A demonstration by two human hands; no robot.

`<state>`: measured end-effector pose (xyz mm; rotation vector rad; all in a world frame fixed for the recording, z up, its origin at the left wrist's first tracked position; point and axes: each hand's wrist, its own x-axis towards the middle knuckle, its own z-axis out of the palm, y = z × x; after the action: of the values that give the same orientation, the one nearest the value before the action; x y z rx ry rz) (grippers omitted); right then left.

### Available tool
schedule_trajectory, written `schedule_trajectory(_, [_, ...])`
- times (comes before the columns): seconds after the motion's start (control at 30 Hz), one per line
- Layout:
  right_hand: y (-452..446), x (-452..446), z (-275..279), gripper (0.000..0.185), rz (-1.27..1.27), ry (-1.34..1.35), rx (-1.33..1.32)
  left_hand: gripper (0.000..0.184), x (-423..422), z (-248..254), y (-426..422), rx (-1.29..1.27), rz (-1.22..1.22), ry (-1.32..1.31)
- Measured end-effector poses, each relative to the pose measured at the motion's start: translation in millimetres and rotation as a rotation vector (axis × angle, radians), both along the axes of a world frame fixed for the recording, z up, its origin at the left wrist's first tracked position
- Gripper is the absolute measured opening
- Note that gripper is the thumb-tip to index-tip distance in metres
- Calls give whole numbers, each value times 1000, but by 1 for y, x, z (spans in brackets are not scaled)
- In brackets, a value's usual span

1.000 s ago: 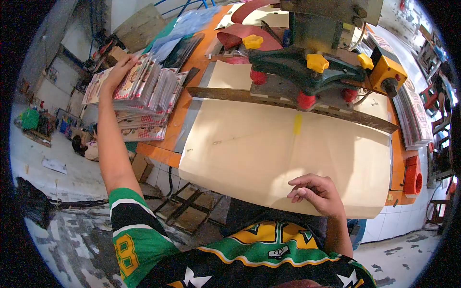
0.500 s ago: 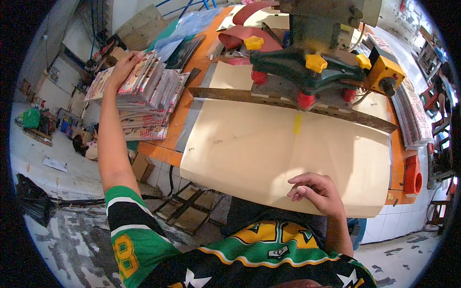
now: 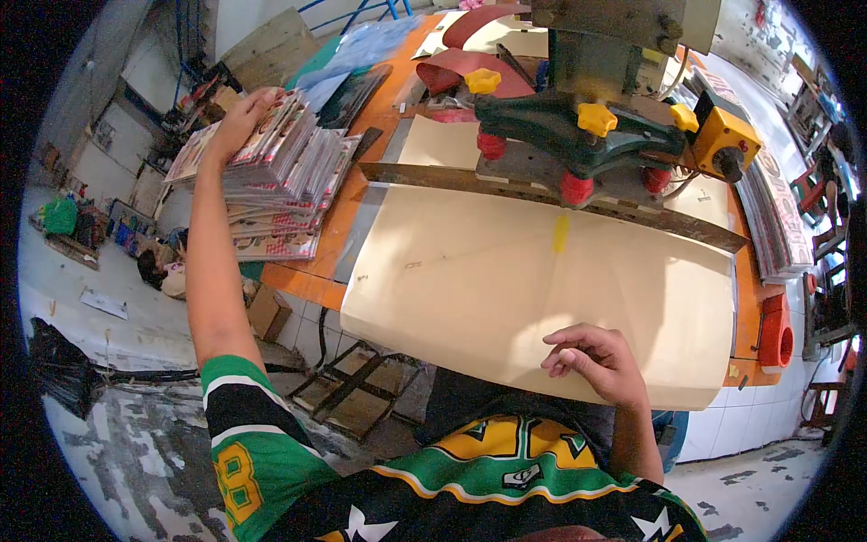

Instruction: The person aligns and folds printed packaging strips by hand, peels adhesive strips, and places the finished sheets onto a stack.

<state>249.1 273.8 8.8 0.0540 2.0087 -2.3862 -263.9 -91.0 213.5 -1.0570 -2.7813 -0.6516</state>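
Hands well apart: the left hand [image 3: 240,126] lies on the stack of packets [image 3: 284,185] at the left of the table [image 3: 336,257], grip unclear, the right hand [image 3: 598,363] half-open over the pale sheet [image 3: 461,280].

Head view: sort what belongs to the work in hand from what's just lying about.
Seemingly part of the work:
- stack of printed packets, under the left hand
- cream sheet, below the right hand
- machine with yellow knobs, above the sheet

Apparently just lying about:
- black plastic bag, far left
- cardboard box
- red ring-shaped piece, right of the sheet
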Motion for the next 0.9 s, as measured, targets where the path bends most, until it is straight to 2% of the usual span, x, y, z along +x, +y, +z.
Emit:
schedule_trajectory(0.37, [-1, 1, 1, 24, -9, -6, 8, 58, 3, 7, -2, -16, -17, 39])
schedule_trajectory(0.47, [-1, 1, 1, 24, -17, -6, 3, 59, 8, 4, -3, -50, 79, 35])
schedule_trajectory(0.53, [-1, 1, 2, 24, -16, -1, 22, 60, 7, -3, -4, -13, 64, -75])
schedule_trajectory(0.63, [0, 1, 0, 24, -15, -2, 27, 60, -16, -17, -12, 28, -53, -20])
schedule_trajectory(0.9, [0, 0, 1, 23, -6, -6, 33, 60, -33, -27, -18, 40, -89, -141])
